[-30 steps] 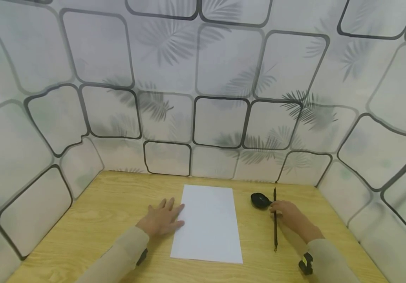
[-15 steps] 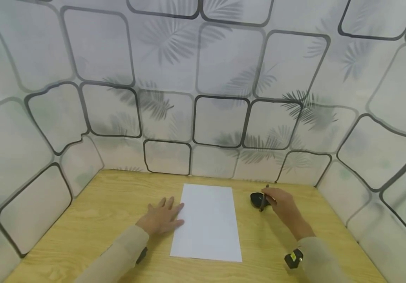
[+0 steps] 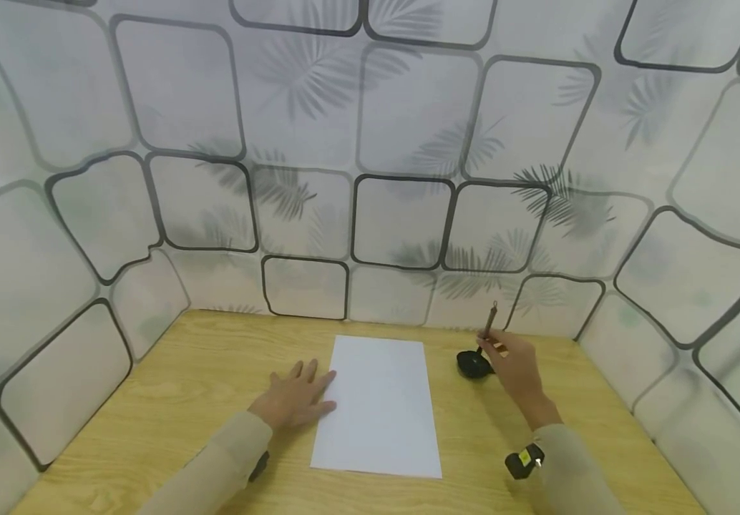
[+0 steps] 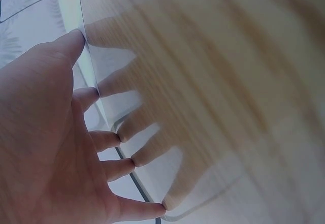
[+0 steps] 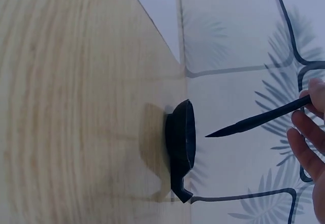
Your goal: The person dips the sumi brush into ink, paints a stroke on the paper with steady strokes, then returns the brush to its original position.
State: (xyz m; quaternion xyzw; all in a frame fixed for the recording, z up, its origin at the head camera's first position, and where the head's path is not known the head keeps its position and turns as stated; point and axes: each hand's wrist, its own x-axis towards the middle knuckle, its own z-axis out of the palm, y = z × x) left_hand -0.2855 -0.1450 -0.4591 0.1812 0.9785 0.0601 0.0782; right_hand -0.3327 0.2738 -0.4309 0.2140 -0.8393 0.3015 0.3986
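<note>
A calligraphy brush [image 3: 489, 323] with a small loop at its top end is pinched in my right hand [image 3: 515, 361], tip downward and leaning. In the right wrist view, the brush's dark pointed tip [image 5: 228, 130] is a short way above a small black ink dish [image 5: 181, 135] with a short handle. That dish [image 3: 471, 365] stands on the table right of a blank white sheet of paper [image 3: 379, 408]. My left hand [image 3: 294, 395] lies with spread fingers at the sheet's left edge, thumb and a fingertip over it. In the left wrist view its fingertips [image 4: 122, 166] touch the tabletop.
The yellow wood-grain table [image 3: 215, 372] runs back to a wall [image 3: 402, 222] with a pattern of rounded squares and leaves. Walls close in on the left and right sides. A dark device [image 3: 524, 461] is strapped at the right wrist.
My right hand has lifted the brush off the table and turned it from lying flat to tip down over the dish. Left hand and paper stay still.
</note>
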